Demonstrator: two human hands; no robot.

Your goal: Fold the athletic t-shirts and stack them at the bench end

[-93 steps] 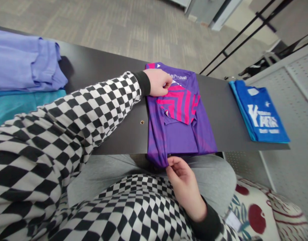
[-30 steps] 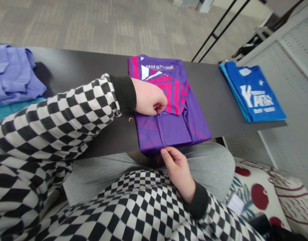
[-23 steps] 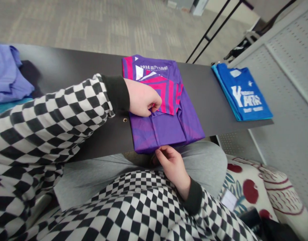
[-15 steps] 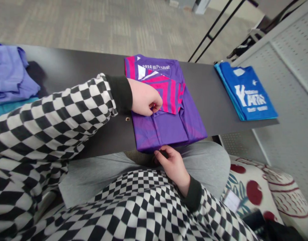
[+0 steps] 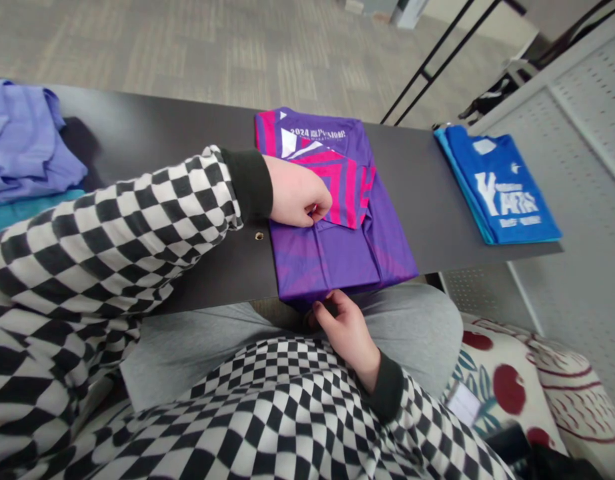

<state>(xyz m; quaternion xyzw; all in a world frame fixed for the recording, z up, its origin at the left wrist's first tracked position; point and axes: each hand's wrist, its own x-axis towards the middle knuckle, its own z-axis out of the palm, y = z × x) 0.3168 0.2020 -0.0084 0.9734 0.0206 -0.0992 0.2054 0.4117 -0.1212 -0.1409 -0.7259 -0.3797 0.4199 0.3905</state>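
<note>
A purple and pink sports shirt (image 5: 337, 247) lies partly folded on the dark table (image 5: 187, 140), its near edge hanging over the table's front. My left hand (image 5: 297, 197) rests on the shirt's middle, fingers pinched on a pink and purple folded flap. My right hand (image 5: 345, 327) is below the table edge, fingers closed on the shirt's hanging hem. Both arms wear black and white checkered sleeves.
A folded blue shirt (image 5: 502, 190) with white lettering lies at the table's right end. Lilac (image 5: 22, 143) and teal (image 5: 17, 210) garments are piled at the left. A perforated grey panel (image 5: 577, 173) stands to the right, and a small hole (image 5: 259, 236) marks the tabletop.
My left hand came down from the shirt's collar area to its middle and stays pinched there. My right hand slid a little left along the hanging hem.
</note>
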